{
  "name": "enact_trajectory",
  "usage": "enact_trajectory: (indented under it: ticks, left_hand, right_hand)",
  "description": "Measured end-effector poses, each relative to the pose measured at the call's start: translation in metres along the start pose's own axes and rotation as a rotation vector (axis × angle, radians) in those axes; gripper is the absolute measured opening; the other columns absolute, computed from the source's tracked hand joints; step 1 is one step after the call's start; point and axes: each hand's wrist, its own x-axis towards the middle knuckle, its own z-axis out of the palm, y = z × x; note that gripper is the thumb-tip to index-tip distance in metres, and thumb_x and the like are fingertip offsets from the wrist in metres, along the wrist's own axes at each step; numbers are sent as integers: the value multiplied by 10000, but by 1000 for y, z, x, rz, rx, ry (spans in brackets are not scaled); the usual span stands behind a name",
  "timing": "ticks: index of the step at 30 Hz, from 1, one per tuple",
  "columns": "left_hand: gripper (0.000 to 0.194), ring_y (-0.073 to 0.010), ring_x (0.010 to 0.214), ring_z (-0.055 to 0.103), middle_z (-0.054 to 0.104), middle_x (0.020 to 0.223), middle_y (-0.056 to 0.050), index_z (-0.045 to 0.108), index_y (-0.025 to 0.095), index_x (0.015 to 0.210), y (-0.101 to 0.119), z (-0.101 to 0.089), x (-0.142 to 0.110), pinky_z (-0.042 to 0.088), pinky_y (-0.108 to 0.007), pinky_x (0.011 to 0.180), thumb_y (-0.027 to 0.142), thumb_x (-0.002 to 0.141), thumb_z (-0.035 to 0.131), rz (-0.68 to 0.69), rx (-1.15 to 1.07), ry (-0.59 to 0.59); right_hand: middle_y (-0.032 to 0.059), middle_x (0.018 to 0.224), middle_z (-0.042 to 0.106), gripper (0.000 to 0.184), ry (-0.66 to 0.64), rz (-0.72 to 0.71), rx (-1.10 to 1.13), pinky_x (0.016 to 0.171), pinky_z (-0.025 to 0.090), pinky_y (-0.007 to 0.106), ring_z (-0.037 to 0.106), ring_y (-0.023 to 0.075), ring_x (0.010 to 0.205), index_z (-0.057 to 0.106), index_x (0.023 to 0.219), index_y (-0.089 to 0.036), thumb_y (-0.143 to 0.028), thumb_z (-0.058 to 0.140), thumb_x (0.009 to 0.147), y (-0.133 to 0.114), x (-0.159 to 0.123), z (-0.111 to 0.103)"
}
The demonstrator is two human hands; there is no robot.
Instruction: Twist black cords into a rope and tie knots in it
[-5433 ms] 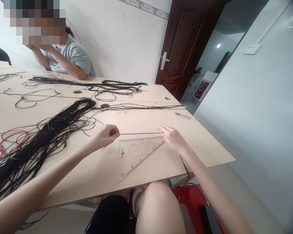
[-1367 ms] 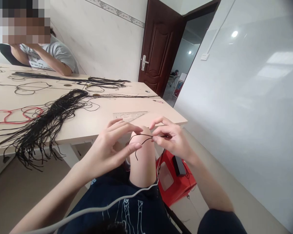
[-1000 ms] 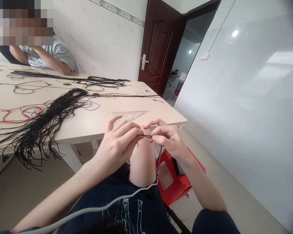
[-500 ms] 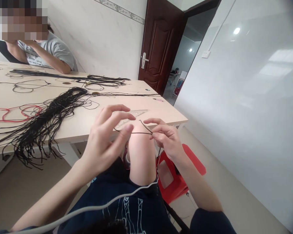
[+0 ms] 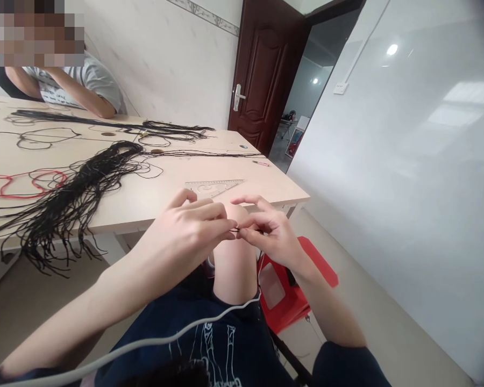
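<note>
Above my bare knee, a thin black cord (image 5: 234, 230) shows as a short stretch between my fingertips. My left hand (image 5: 199, 223) pinches it from the left with thumb and forefinger, the other fingers curled. From the right, my right hand (image 5: 268, 228) grips the same cord between thumb and fingers, its forefinger raised and apart. The fingertips of both hands almost touch. Part of the cord hangs below my right hand near the red stool; the rest is hidden by the fingers.
A thick bundle of black cords (image 5: 84, 188) spills over the table's (image 5: 177, 212) near edge, beside a red cord (image 5: 8, 185). A clear set square (image 5: 213, 187) lies beyond my hands. A red stool (image 5: 322, 263) stands at right. Another person (image 5: 89, 86) sits across the table.
My left hand has moved right and closed on the cord beside my right hand; before, its thumb and fingers were spread. The visible stretch of cord between the hands is now much shorter.
</note>
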Motion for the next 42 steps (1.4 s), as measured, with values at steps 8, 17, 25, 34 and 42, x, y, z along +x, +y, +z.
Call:
enact_trajectory:
  ticks: [8, 17, 25, 34, 42]
  left_hand:
    - [230, -84, 597, 543, 661, 715, 31, 643, 210, 741, -8, 2, 18, 312, -279, 682, 241, 867, 452, -10, -153, 115]
    - [74, -107, 593, 598, 656, 593, 17, 654, 171, 755, -5, 31, 36, 358, -296, 643, 185, 784, 588, -153, -235, 475]
    - [90, -102, 542, 574, 646, 575, 44, 635, 220, 755, 1, 53, 21, 366, -303, 615, 133, 731, 638, -221, -176, 678]
    - [366, -124, 638, 558, 680, 703, 32, 653, 283, 910, 12, 75, 15, 422, -277, 566, 18, 659, 675, -288, -350, 920]
    - [261, -108, 627, 516, 692, 754, 19, 674, 284, 897, 18, 75, 14, 426, -266, 572, 87, 731, 627, -397, -673, 825]
  right_hand:
    - [19, 1134, 557, 122, 3, -26, 322, 437, 388, 215, 468, 48, 524, 647, 635, -193, -193, 570, 731, 9, 10, -3]
    - [10, 1137, 532, 128, 108, -10, 375, 542, 453, 213, 539, 93, 739, 647, 600, -199, -160, 566, 691, 3, 27, -21]
    - [78, 1078, 549, 133, 97, 1, 86, 716, 534, 272, 449, 219, 1178, 669, 719, -179, -200, 554, 782, -4, 10, -16]
    - [65, 1183, 484, 122, 272, -205, -110, 927, 468, 339, 564, 171, 1037, 651, 782, -183, -148, 538, 811, -9, -3, 6]
    - [57, 1215, 467, 104, 338, -267, -242, 774, 512, 309, 584, 115, 807, 644, 810, -183, -145, 548, 801, -7, -4, 9]
